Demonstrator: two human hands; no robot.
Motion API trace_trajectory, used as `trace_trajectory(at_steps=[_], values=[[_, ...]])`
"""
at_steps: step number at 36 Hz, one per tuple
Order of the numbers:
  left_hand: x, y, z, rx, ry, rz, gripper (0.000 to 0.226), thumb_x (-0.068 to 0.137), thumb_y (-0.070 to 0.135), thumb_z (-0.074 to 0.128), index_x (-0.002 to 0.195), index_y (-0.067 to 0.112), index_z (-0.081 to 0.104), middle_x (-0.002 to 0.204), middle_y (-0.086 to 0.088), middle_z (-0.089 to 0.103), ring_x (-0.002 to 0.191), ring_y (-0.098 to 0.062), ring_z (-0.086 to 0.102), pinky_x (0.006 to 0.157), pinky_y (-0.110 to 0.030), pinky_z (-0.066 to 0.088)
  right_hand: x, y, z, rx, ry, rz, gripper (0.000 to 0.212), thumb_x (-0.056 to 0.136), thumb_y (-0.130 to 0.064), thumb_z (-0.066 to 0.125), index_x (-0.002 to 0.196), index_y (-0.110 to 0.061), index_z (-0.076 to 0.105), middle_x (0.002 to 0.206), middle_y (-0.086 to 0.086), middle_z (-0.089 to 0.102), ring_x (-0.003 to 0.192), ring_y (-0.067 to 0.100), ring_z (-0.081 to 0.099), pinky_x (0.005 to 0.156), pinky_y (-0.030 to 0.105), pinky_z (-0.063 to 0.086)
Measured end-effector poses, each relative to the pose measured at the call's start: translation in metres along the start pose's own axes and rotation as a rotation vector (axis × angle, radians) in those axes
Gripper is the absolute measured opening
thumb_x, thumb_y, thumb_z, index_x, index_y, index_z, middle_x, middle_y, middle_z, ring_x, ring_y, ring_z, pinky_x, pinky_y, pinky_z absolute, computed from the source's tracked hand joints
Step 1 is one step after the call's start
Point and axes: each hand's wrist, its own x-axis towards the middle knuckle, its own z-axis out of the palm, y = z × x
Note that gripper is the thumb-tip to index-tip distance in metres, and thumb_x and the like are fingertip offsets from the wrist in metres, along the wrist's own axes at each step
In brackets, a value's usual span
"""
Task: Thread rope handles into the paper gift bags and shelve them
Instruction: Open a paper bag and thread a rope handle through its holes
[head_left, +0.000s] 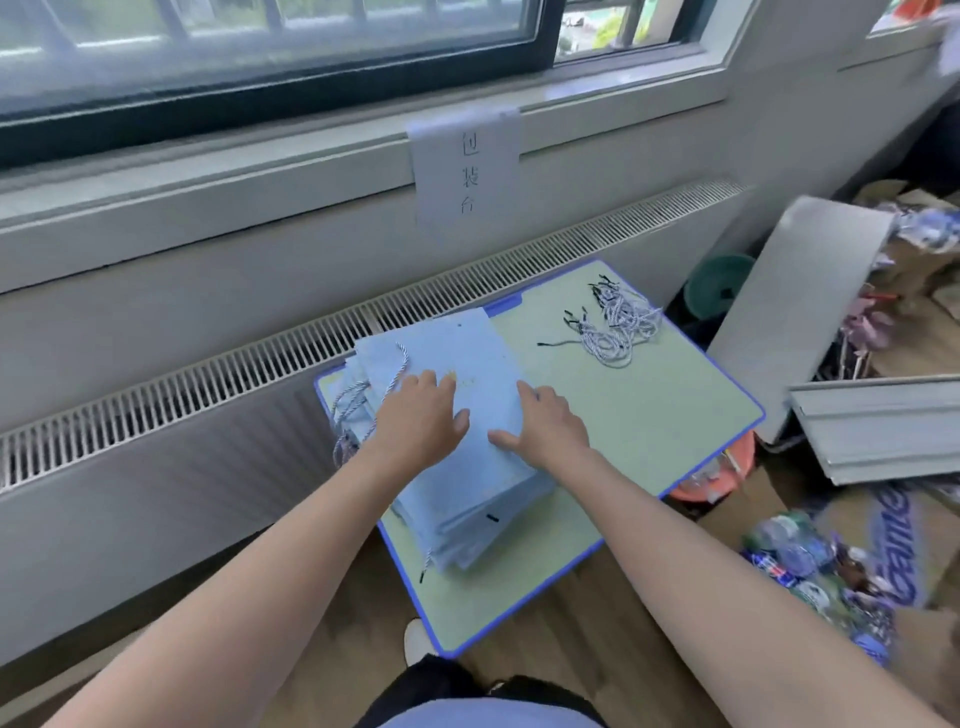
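Both palms down: left hand (423, 415) and right hand (543, 423) rest on bag stack (478, 488).

Taped to the window ledge in front of me hangs a white sheet of paper (464, 169) with three handwritten black characters running top to bottom: 包装台. To my right, on the floor, a white cardboard box flap (896, 545) carries large blue slanted letters of which I can make out "Game"; the rest is cut off or blurred. The top pale blue paper gift bag (467, 379) under my hands bears a small gold print, too blurred to read.
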Motion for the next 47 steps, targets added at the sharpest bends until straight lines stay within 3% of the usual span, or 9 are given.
trace_trajectory(at_steps=[7,15,21,25,29,34,37,43,47], values=[[0.023,0.007,0.008,-0.06,-0.023,-0.005,0.044,0.099,0.038,0.041,0.134,0.012,0.046,0.128,-0.009,0.05,0.121,-0.028,0.046,0.085,-0.037,0.043,0.022,0.012,-0.008,0.125,-0.027,0.09,0.101,0.068,-0.057,0.079,0.146,-0.018,0.028,0.133,0.012,0.041,0.127,0.031,0.042,0.096,0.041,0.041],[0.058,0.008,-0.004,-0.164,0.12,-0.092,0.034,0.096,0.022,0.046,0.127,0.007,0.052,0.125,-0.012,0.05,0.118,-0.032,0.045,0.08,-0.041,0.044,0.06,0.069,-0.056,0.458,0.031,0.062,0.049,0.087,-0.024,0.066,0.133,-0.02,0.049,0.12,0.0,0.054,0.105,0.022,0.056,0.079,0.027,0.038],[0.092,0.009,-0.018,-0.283,0.213,-0.311,0.03,0.092,0.015,0.048,0.12,0.003,0.053,0.119,-0.017,0.052,0.114,-0.035,0.047,0.085,-0.041,0.041,0.087,0.116,-0.083,0.522,0.124,0.086,0.028,0.086,-0.038,0.054,0.108,-0.023,0.06,0.113,-0.001,0.063,0.103,0.024,0.058,0.086,0.036,0.045],[0.105,0.027,-0.033,-0.803,0.01,-0.402,0.024,0.081,0.032,0.045,0.08,0.014,0.061,0.074,-0.009,0.057,0.072,-0.021,0.054,0.068,-0.029,0.039,0.106,0.137,-0.095,0.538,0.121,0.019,0.015,0.092,-0.029,0.054,0.101,-0.017,0.057,0.1,-0.002,0.06,0.094,0.023,0.054,0.076,0.033,0.039],[0.11,0.05,-0.036,-0.813,0.054,-0.417,0.027,0.09,0.02,0.05,0.065,0.012,0.047,0.064,-0.005,0.041,0.062,-0.019,0.036,0.058,-0.028,0.029,0.128,0.15,-0.093,0.42,0.119,-0.064,0.024,0.094,-0.026,0.054,0.105,-0.006,0.062,0.108,0.009,0.062,0.106,0.029,0.055,0.078,0.031,0.035],[0.117,0.072,-0.037,-0.739,0.106,-0.459,0.03,0.095,0.017,0.049,0.067,0.007,0.047,0.067,-0.011,0.041,0.059,-0.02,0.034,0.051,-0.03,0.023,0.134,0.138,-0.086,0.187,0.113,-0.201,0.035,0.096,-0.026,0.052,0.127,-0.01,0.054,0.128,0.015,0.047,0.12,0.033,0.047,0.096,0.04,0.037],[0.12,0.077,-0.035,-0.758,0.09,-0.487,0.027,0.097,0.021,0.052,0.082,0.0,0.061,0.074,-0.01,0.048,0.063,-0.02,0.038,0.053,-0.029,0.028,0.121,0.107,-0.089,0.301,-0.001,-0.357,0.02,0.096,-0.032,0.054,0.103,-0.015,0.061,0.105,0.005,0.06,0.097,0.026,0.058,0.079,0.034,0.042],[0.12,0.08,-0.035,-0.796,0.129,-0.49,0.031,0.095,0.024,0.058,0.087,-0.004,0.066,0.069,-0.003,0.049,0.059,-0.014,0.04,0.052,-0.027,0.031,0.092,0.05,-0.088,0.506,-0.188,-0.426,0.045,0.085,-0.058,0.061,0.068,-0.021,0.043,0.065,-0.007,0.049,0.064,0.015,0.046,0.06,0.034,0.036],[0.117,0.077,-0.033,-0.787,0.153,-0.457,0.026,0.094,0.02,0.061,0.089,-0.005,0.068,0.079,-0.006,0.056,0.07,-0.016,0.045,0.058,-0.027,0.035,0.092,0.04,-0.091,0.406,-0.248,-0.471,0.034,0.09,-0.034,0.059,0.066,-0.016,0.042,0.065,0.004,0.043,0.063,0.019,0.039,0.058,0.031,0.028]])
